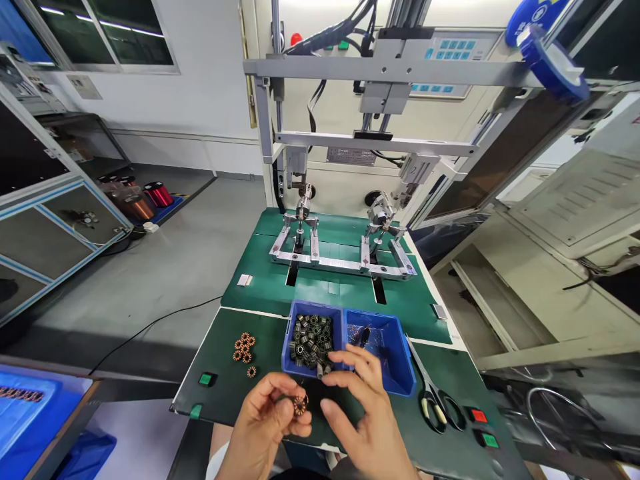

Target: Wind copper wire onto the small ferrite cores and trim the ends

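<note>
A small copper-wound stator [299, 405] is pinched between the thumb and fingers of my left hand [273, 417], close to the table's front edge. My right hand [363, 407] hovers just to the right of it, fingers apart and nothing between them. Beyond the hands stands a blue bin [287, 363] heaped with dark unwound stator cores [311, 337]. A second blue bin [403, 360] adjoins it, holding wire scraps and a small black-handled tool [365, 336]; my right hand covers part of its near side. To the left, several copper-wound stators [244, 347] lie grouped on the green tabletop.
Scissors [433, 393] lie right of the bins, near a red button [479, 416] and a green button [489, 440]. Another green button [206, 379] is at left. A two-station winding machine [345, 265] stands at the back. Wire spools [159, 194] sit on the floor.
</note>
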A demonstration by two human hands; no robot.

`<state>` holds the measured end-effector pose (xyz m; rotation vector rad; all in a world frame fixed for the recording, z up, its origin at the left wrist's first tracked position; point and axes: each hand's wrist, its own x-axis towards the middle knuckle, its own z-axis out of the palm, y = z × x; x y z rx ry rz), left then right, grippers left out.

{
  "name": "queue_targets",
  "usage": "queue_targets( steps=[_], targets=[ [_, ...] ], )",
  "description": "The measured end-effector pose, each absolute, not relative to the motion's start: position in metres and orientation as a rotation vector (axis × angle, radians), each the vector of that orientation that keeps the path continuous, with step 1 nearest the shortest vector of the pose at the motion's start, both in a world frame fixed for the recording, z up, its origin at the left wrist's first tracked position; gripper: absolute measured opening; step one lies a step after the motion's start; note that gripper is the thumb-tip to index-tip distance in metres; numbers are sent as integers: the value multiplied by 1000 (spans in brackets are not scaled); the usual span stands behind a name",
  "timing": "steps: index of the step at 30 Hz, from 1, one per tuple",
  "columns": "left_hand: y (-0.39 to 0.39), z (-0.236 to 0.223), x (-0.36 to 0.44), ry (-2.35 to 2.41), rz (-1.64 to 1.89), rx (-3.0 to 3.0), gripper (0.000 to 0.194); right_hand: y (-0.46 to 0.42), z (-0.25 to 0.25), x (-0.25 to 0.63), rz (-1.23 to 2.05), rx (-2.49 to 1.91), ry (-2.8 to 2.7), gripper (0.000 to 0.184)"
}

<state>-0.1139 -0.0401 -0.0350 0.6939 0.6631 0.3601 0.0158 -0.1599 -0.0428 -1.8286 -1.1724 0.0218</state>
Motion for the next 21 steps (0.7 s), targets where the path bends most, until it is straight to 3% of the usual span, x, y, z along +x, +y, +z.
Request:
queue_targets(
  steps=[3,7,15,19,21],
  targets=[
    [-50,-32,-107,613,358,716,44,-162,-40,2,177,-1569,-1066,28],
    [-62,-29,-101,556,302,702,46,-161,-42,-8,150,-1464,-918,11],
    [-68,-26,-103,583,286,669,49,-171,-29,1,75,-1387,-778,16],
    [-67,-22,-103,548,278,632,47,-171,-33,0,217,-1320,-864,38],
    [-67,-23,-103,509,278,628,45,-170,-36,-2,279,-1308,-929,37]
  ],
)
